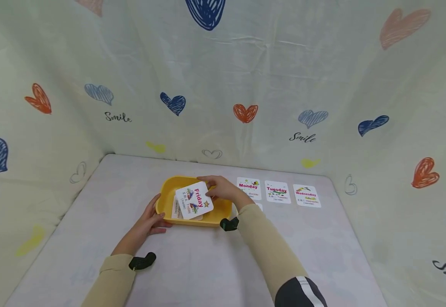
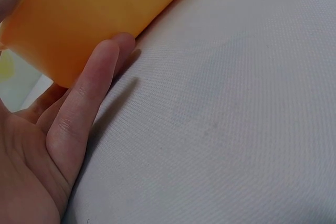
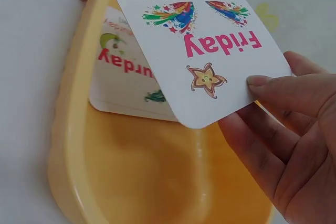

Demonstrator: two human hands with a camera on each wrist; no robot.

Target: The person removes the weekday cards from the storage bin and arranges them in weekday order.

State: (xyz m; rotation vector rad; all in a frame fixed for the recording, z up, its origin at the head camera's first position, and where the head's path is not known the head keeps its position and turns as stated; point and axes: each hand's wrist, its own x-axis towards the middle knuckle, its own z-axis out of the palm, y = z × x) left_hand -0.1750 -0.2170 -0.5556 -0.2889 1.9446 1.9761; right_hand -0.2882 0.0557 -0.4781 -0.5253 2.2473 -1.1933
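My right hand (image 1: 224, 189) pinches a white Friday card (image 3: 210, 77) by one edge, thumb on its printed face and fingers beneath. The card is tilted over a shallow yellow tray (image 1: 215, 219). Inside the tray lies a Saturday card (image 3: 126, 90), partly covered by the Friday card. My left hand (image 1: 148, 219) grips the tray's left end, with its thumb at the near side and fingers around the corner. In the left wrist view, fingers of that hand press against the tray's yellow outer wall (image 2: 105, 9), low near the tabletop.
Right of the tray, a Monday card (image 1: 248, 187), a Tuesday card (image 1: 277, 192) and a Wednesday card (image 1: 307, 196) lie in a row. Another white card (image 1: 260, 206) peeks out below Monday, mostly hidden by the right arm. A heart-printed curtain (image 1: 269, 85) surrounds the white table (image 1: 192, 268).
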